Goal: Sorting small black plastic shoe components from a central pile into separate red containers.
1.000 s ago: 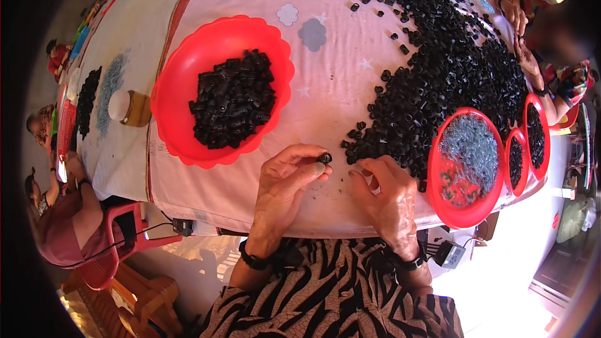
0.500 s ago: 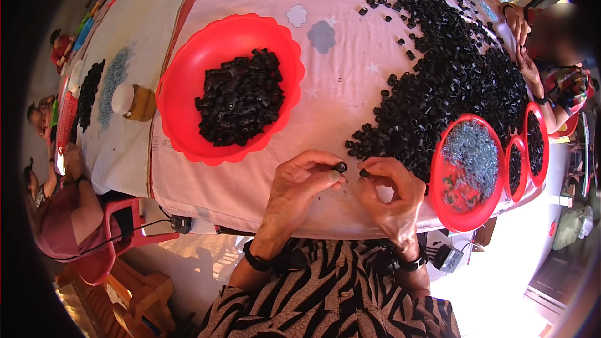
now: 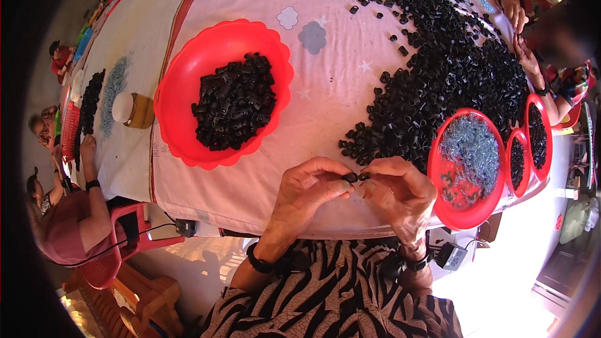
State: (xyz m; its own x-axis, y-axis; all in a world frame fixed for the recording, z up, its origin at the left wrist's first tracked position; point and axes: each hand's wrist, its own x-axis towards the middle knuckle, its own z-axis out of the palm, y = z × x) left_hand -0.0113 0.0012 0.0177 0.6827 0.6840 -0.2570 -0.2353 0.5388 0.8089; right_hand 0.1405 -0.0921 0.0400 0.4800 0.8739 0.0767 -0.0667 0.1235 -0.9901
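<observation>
My left hand (image 3: 311,189) pinches a small black plastic cap (image 3: 350,177) between thumb and forefinger, above the near edge of the cloth-covered table. Close against it, my right hand (image 3: 400,191) is closed in a pinch on another small dark piece (image 3: 364,176), whose kind is too small to make out. The two pieces meet or almost meet. Just beyond my fingers lies the near end of a big heap of black caps (image 3: 432,87). Left of my hands, a scalloped red basin (image 3: 181,78) holds a pile of black pieces.
At my right stand a red tray (image 3: 460,218) of small clear-bluish parts and two smaller red trays (image 3: 517,186) with black parts. A jar (image 3: 133,110) with a white lid stands beyond the basin. Co-workers' hands (image 3: 526,50) work at the far right; another person sits at left.
My right hand has come in toward the left, bringing its piece up to the cap in my left hand. The view has shifted slightly. At left, a co-worker's arm has reached forward.
</observation>
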